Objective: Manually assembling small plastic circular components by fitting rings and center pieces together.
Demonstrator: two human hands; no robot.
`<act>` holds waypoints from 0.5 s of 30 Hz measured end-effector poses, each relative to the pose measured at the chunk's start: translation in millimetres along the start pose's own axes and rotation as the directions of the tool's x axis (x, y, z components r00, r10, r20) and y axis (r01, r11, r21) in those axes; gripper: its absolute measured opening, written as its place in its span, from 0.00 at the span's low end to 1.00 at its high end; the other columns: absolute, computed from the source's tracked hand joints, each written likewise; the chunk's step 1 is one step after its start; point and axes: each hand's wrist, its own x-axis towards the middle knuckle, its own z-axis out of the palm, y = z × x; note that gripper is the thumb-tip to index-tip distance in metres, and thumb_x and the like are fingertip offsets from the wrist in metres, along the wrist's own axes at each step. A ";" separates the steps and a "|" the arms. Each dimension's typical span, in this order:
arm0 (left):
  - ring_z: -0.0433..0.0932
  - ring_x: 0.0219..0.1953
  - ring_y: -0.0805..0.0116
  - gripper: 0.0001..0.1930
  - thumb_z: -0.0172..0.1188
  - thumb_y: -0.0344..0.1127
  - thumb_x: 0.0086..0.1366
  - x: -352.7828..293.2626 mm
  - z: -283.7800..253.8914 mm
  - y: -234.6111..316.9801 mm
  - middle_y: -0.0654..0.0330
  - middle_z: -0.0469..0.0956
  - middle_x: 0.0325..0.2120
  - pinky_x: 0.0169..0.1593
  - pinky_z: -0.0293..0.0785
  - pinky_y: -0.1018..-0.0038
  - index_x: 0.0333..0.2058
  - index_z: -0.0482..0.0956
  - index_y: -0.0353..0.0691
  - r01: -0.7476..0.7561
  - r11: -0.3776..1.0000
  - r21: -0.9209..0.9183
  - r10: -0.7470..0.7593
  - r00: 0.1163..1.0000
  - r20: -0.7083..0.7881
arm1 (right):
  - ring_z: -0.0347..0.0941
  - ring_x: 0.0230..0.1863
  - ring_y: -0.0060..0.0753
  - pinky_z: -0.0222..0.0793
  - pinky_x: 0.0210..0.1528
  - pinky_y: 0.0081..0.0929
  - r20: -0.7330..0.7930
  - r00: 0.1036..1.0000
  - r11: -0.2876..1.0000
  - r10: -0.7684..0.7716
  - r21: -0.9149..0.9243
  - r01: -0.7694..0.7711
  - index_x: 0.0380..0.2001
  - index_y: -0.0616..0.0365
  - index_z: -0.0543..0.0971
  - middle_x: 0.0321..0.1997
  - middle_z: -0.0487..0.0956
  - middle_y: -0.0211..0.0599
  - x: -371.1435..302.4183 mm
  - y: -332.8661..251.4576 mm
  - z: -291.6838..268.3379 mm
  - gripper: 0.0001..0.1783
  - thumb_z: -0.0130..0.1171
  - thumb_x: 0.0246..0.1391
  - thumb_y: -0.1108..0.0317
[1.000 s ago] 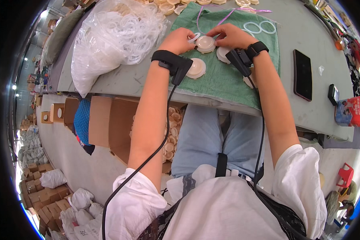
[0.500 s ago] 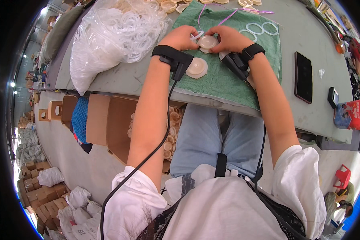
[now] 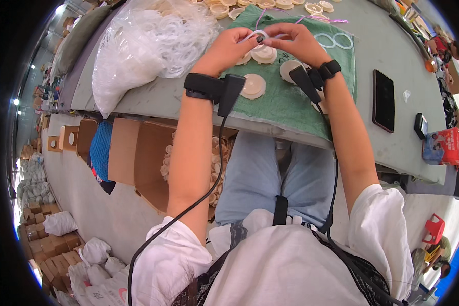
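My left hand [image 3: 226, 49] and my right hand [image 3: 300, 44] meet over the green cloth [image 3: 285, 115], fingertips pinched on a translucent white sealing ring [image 3: 260, 33]. A small dark spot shows at the fingertips; I cannot make out what it is. Just below the fingers a cream round plastic lid [image 3: 263, 55] lies on the cloth. Closer to me is another lid [image 3: 253, 86], and a third lid [image 3: 289, 71] sits by my right wrist, partly behind the strapped device. Two loose rings [image 3: 343, 41] lie beyond my right hand.
A clear bag of rings [image 3: 137, 56] stands at the left of the grey table [image 3: 364, 153]. More lids [image 3: 219, 10] line the far side. At right are a phone [image 3: 383, 100], a small black device [image 3: 421, 125] and a red-blue pack [image 3: 446, 146]. Below, a cardboard box [image 3: 150, 163] holds lids.
My right hand has let go of the lid and moved to the ring that my left hand held. Both hands now grip the ring, slightly farther from me.
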 end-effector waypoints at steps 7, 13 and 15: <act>0.75 0.26 0.78 0.13 0.54 0.40 0.65 -30.2 21.3 18.0 0.62 0.79 0.30 0.33 0.74 0.82 0.42 0.76 0.36 0.099 0.838 -0.537 -0.126 0.992 -0.014 | 0.73 0.29 0.17 0.70 0.35 0.16 0.100 0.968 0.943 0.232 0.222 -0.249 0.35 0.63 0.78 0.29 0.79 0.31 -28.6 -55.6 -23.7 0.13 0.62 0.52 0.63; 0.78 0.26 0.76 0.14 0.51 0.38 0.67 -55.3 62.3 37.9 0.59 0.80 0.32 0.29 0.73 0.82 0.43 0.77 0.35 0.010 0.929 -0.370 -0.099 0.969 -0.224 | 0.76 0.30 0.22 0.72 0.30 0.16 0.133 0.887 0.874 0.443 0.158 -0.460 0.38 0.64 0.76 0.29 0.79 0.34 -64.3 -82.2 -39.3 0.13 0.58 0.56 0.64; 0.78 0.26 0.76 0.14 0.51 0.38 0.67 -59.2 75.3 41.8 0.59 0.80 0.32 0.29 0.73 0.83 0.43 0.77 0.35 -0.004 0.907 -0.421 -0.079 0.980 -0.181 | 0.77 0.31 0.23 0.72 0.31 0.17 0.108 0.902 0.873 0.417 0.227 -0.431 0.38 0.64 0.76 0.30 0.79 0.35 -75.6 -83.4 -40.3 0.13 0.57 0.56 0.64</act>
